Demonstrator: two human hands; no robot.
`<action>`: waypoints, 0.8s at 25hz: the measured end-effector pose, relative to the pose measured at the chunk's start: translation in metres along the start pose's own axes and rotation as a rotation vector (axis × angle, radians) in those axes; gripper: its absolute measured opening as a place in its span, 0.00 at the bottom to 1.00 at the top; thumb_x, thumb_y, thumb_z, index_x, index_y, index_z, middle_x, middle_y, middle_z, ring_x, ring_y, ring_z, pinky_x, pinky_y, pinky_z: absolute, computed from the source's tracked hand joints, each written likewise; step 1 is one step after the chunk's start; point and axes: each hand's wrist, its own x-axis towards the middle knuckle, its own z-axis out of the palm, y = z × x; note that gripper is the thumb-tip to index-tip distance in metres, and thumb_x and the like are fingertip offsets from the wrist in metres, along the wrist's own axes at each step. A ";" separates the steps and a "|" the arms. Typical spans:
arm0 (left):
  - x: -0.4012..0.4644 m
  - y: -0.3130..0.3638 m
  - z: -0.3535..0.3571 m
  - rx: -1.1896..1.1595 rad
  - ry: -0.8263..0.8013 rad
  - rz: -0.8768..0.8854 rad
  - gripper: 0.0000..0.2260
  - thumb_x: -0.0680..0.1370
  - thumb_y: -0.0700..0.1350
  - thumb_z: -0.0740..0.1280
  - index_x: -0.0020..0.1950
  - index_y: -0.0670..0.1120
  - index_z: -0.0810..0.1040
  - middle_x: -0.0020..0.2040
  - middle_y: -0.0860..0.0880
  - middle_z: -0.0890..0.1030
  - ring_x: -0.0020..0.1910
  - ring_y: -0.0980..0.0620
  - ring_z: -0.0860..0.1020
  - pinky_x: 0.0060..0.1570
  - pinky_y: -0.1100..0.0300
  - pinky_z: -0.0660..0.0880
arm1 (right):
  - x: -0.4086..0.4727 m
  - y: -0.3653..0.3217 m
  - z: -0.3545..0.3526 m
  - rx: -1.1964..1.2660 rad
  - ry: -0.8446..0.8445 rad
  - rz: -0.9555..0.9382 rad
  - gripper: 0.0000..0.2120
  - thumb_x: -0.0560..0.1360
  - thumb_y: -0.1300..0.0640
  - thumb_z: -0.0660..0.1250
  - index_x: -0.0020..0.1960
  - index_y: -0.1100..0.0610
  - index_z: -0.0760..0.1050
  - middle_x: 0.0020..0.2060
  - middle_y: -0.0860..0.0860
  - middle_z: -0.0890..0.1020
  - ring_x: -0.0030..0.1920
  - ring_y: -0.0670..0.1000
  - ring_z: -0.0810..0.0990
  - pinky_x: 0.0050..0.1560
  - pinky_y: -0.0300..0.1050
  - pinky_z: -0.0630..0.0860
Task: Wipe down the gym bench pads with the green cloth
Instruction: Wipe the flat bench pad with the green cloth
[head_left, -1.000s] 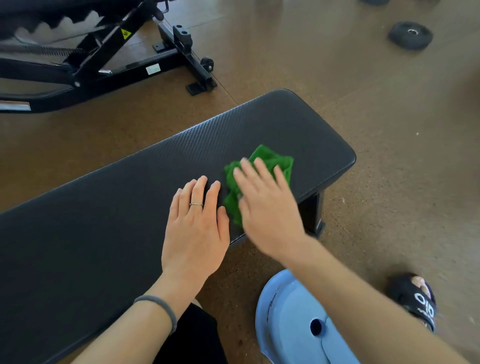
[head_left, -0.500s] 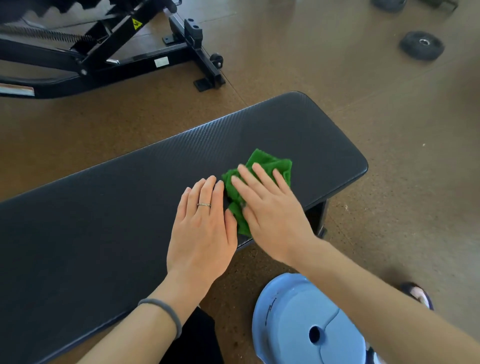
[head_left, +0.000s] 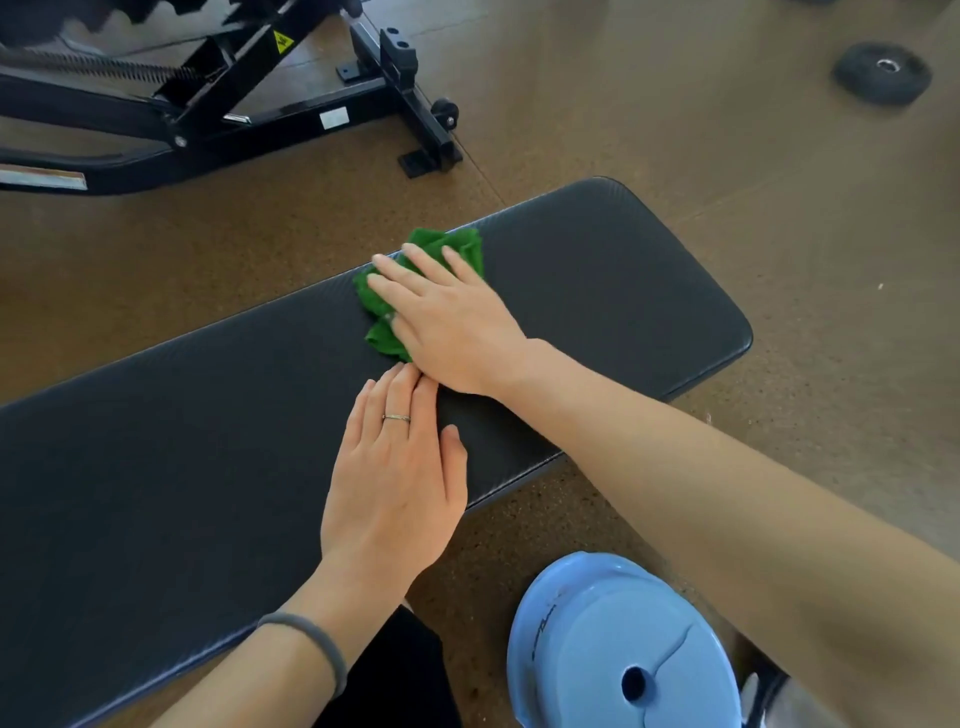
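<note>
A long black textured bench pad (head_left: 597, 291) runs from the lower left to the right of the head view. The crumpled green cloth (head_left: 382, 332) lies near the pad's far edge, and my right hand (head_left: 447, 317) presses flat on top of it, fingers spread, covering much of it. My left hand (head_left: 397, 467), with a ring and a grey wrist band, rests flat on the pad just in front of the right hand, holding nothing.
A black metal machine frame (head_left: 249, 98) with a spring stands on the brown floor at the upper left. A black weight plate (head_left: 883, 73) lies at the upper right. A light blue round plate (head_left: 618, 644) sits on the floor by my knee.
My right hand has pushed the green cloth away from me, from the near edge towards the pad's far edge. My left hand stays flat on the pad.
</note>
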 end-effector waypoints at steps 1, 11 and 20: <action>0.000 0.000 -0.001 -0.003 0.010 -0.004 0.24 0.84 0.50 0.53 0.77 0.39 0.69 0.75 0.40 0.72 0.75 0.42 0.70 0.77 0.44 0.65 | 0.003 0.002 -0.004 0.011 -0.014 -0.046 0.24 0.87 0.50 0.52 0.82 0.51 0.62 0.82 0.49 0.61 0.83 0.54 0.54 0.82 0.58 0.48; 0.000 0.000 0.003 -0.059 0.095 0.005 0.23 0.83 0.50 0.56 0.75 0.41 0.71 0.74 0.42 0.74 0.74 0.42 0.71 0.75 0.43 0.68 | -0.008 0.206 -0.037 0.207 0.077 0.728 0.25 0.83 0.44 0.48 0.72 0.55 0.70 0.67 0.61 0.78 0.67 0.64 0.76 0.67 0.56 0.70; -0.002 0.001 0.003 -0.062 0.084 -0.004 0.24 0.84 0.51 0.55 0.76 0.41 0.71 0.75 0.42 0.73 0.75 0.42 0.70 0.76 0.44 0.66 | -0.120 0.084 -0.003 -0.080 0.180 0.692 0.25 0.84 0.50 0.52 0.78 0.58 0.67 0.76 0.67 0.67 0.76 0.68 0.65 0.77 0.64 0.59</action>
